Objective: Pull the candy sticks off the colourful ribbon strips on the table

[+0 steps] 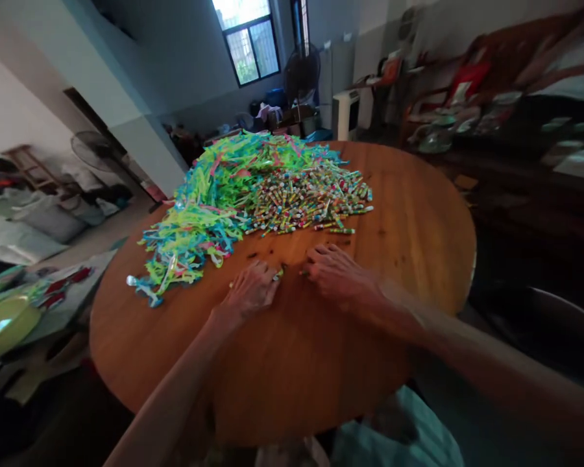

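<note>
My left hand (251, 290) and my right hand (335, 272) rest close together on a round wooden table (296, 350), just in front of the piles. A small green piece (278, 275) shows between the two hands, at my left fingertips; the grip is blurred. Beyond the hands lies a heap of several small multicoloured tube-like pieces (304, 198). To its left spreads a big tangle of neon green, blue and pink strips (209, 207), reaching the table's left side.
A green bowl (2, 324) sits low at the left over floor clutter. Two standing fans (302, 71) (90, 149) are behind the table. Dark furniture and shelves (516, 130) fill the right side. My light green clothing (409, 434) shows at the bottom.
</note>
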`<state>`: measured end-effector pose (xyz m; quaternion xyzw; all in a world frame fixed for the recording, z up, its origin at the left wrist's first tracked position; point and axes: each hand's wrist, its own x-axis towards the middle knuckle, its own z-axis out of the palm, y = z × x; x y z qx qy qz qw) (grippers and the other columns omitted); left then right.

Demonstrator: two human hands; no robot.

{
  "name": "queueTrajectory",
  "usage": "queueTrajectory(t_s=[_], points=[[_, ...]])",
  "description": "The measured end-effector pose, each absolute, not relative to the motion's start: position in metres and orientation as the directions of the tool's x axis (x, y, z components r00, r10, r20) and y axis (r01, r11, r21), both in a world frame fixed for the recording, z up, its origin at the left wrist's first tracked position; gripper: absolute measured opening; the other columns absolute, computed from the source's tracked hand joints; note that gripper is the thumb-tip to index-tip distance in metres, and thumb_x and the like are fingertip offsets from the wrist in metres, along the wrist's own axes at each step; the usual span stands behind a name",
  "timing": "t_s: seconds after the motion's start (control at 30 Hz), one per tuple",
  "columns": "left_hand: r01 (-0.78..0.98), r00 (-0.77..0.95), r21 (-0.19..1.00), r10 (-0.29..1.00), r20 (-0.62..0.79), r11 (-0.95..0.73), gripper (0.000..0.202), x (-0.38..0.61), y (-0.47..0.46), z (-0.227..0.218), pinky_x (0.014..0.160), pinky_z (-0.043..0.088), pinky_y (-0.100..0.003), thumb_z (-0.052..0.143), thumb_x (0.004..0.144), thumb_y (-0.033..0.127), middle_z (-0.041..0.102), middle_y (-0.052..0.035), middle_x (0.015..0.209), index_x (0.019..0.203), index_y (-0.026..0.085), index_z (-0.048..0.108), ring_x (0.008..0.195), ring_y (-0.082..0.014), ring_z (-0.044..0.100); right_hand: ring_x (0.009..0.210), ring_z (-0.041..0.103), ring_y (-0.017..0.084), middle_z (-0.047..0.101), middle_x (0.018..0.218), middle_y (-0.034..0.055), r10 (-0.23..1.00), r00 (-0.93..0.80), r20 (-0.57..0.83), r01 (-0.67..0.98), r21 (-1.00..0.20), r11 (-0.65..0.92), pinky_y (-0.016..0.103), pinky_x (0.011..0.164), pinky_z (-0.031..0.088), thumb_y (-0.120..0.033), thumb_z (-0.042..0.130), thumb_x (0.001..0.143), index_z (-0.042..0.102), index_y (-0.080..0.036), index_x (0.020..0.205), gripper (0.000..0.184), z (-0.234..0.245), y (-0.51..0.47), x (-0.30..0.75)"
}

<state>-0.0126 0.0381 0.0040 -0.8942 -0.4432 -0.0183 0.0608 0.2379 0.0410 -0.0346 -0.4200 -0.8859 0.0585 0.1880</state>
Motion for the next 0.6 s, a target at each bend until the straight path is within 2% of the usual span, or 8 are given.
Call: queueTrajectory(t_s=[0.13, 0.33, 0.47, 0.6], points=[[0.775, 0.631, -0.025, 0.774, 0.046, -0.631, 0.019, -0.006, 0.047, 0.006, 0.079, 0.046, -0.034, 0.049, 0.092, 0.022, 0.060, -0.0095, 0.094, 0.101, 0.017, 0.065, 0.091, -0.0232, 0.056, 0.108, 0.055, 0.026, 0.064, 0.108, 0.0160, 0.767, -0.622, 0.158, 0.746, -0.176, 0.642, 0.037, 0.097, 0.039, -0.009, 0.053, 0.085, 0.069, -0.011, 0.107, 0.027, -0.016, 0.045, 0.234], [0.779, 0.618, -0.099, 0.785, -0.047, -0.619, 0.020, -0.005, 0.048, 0.006, 0.076, 0.044, -0.037, 0.046, 0.089, 0.015, 0.059, -0.0104, 0.095, 0.096, 0.016, 0.064, 0.091, -0.0256, 0.054, 0.082, 0.055, 0.019, 0.062, 0.093, 0.0101, 0.755, -0.645, 0.118, 0.711, -0.270, 0.649, 0.029, 0.072, 0.038, -0.011, 0.051, 0.087, 0.065, -0.013, 0.104, 0.022, -0.015, 0.053, 0.222], [0.803, 0.590, -0.096, 0.807, -0.008, -0.588, 0.023, -0.003, 0.045, 0.004, 0.074, 0.042, -0.036, 0.045, 0.086, 0.009, 0.058, -0.0104, 0.096, 0.097, 0.015, 0.064, 0.092, -0.0253, 0.054, 0.077, 0.053, 0.017, 0.061, 0.094, 0.0089, 0.795, -0.588, 0.150, 0.745, -0.283, 0.605, 0.029, 0.064, 0.032, -0.014, 0.049, 0.090, 0.063, -0.014, 0.104, 0.019, -0.011, 0.048, 0.219], [0.801, 0.599, -0.048, 0.798, 0.063, -0.597, 0.024, -0.009, 0.043, 0.003, 0.073, 0.040, -0.033, 0.043, 0.091, 0.010, 0.058, -0.0084, 0.091, 0.098, 0.016, 0.066, 0.088, -0.0219, 0.053, 0.079, 0.055, 0.018, 0.060, 0.098, 0.0104, 0.804, -0.584, 0.109, 0.783, -0.185, 0.594, 0.030, 0.064, 0.031, -0.010, 0.051, 0.085, 0.065, -0.014, 0.104, 0.024, 0.001, 0.040, 0.218]])
